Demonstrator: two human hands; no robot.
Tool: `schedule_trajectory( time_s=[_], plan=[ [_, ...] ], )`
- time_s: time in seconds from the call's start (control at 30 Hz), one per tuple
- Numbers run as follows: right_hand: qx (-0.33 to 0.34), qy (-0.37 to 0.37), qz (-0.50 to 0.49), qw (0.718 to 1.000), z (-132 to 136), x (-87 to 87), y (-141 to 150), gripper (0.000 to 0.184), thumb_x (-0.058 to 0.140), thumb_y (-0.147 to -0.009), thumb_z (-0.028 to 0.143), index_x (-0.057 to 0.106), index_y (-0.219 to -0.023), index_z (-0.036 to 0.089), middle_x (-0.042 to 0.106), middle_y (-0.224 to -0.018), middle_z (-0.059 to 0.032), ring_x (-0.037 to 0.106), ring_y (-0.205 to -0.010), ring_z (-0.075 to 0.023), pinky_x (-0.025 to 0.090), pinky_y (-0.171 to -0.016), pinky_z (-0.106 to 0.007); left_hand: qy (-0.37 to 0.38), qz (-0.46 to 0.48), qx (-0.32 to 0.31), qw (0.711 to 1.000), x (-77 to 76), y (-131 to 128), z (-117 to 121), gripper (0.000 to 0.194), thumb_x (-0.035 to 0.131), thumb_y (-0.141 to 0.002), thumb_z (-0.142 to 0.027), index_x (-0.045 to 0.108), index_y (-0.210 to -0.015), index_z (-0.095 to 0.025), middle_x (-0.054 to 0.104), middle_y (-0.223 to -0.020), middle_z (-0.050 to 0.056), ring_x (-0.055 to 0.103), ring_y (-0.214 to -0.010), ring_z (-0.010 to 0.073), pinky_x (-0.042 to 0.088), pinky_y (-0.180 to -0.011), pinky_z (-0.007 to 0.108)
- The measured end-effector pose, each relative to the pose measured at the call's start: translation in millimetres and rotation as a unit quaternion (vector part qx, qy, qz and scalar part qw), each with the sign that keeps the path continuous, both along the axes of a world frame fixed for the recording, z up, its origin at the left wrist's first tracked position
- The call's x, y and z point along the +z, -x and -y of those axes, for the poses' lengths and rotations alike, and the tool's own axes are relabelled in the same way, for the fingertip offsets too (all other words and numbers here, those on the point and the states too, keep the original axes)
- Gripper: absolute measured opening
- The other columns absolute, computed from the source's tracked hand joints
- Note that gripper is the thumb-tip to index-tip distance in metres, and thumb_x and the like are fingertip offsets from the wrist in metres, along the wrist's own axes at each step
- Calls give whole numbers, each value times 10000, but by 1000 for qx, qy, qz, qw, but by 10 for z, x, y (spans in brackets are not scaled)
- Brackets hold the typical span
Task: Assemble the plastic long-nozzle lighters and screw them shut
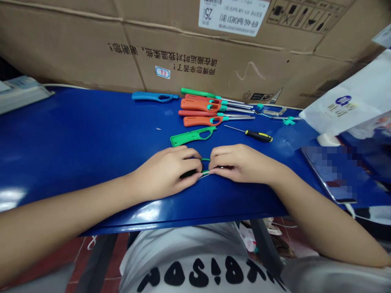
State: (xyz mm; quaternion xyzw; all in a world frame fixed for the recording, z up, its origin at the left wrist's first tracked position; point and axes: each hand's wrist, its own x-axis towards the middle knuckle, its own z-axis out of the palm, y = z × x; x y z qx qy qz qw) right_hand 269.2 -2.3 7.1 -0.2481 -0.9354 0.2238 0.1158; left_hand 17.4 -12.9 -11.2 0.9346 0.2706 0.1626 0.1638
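With their fingers, the left hand [172, 169] and the right hand [240, 162] are hiding most of a green part [205, 172]. Beyond the left fingers, some metal bits [158, 129] are appearing too tiny to identify. Far beyond the fingers, the picture's top is cutting the cardboard box [91, 40]; rightward of them, coarse squares are blurring the phone [330, 175].

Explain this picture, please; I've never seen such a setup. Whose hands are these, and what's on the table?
There is no machine here: a person uses two bare hands, and a camera worn on that person's head looks forward and down at them. The left hand and right hand both pinch a green piece, mostly hidden from view. On the blue table beyond them lie a green handle shell, a screwdriver, a blue handle and a group of what look like long-nosed lighters. Behind stands a cardboard box.
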Motion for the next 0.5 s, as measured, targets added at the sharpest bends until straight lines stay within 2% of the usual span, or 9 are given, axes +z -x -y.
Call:
schedule_trajectory(
  time_s=[0.2,0.4,0.5],
  plan=[
    [-30,76,-35,996,-8,5,23,149,602,-926,76,722,-917,164,688,-927,-38,638,-834,-131,473,-770,-242,100,69,61,991,9,-46,50,96,630,-906,-205,711,-954,-224,681,-1092,18,652,-1025,189,499,-894,313],
    [-57,89,-27,994,-3,17,27,158,636,-872,47,736,-903,166,678,-890,-18,599,-736,-105,432,-647,-220,153,111,92,978,-12,-74,55,130,654,-864,-171,757,-910,-238,708,-1074,0,672,-990,169,506,-852,283],
    [-54,87,-26,994,5,17,30,161,634,-877,42,736,-906,164,681,-892,-18,611,-767,-109,439,-679,-223,167,125,99,973,-5,-87,44,122,668,-850,-162,760,-894,-229,727,-1044,-6,674,-977,166,501,-882,283]
  ],
)
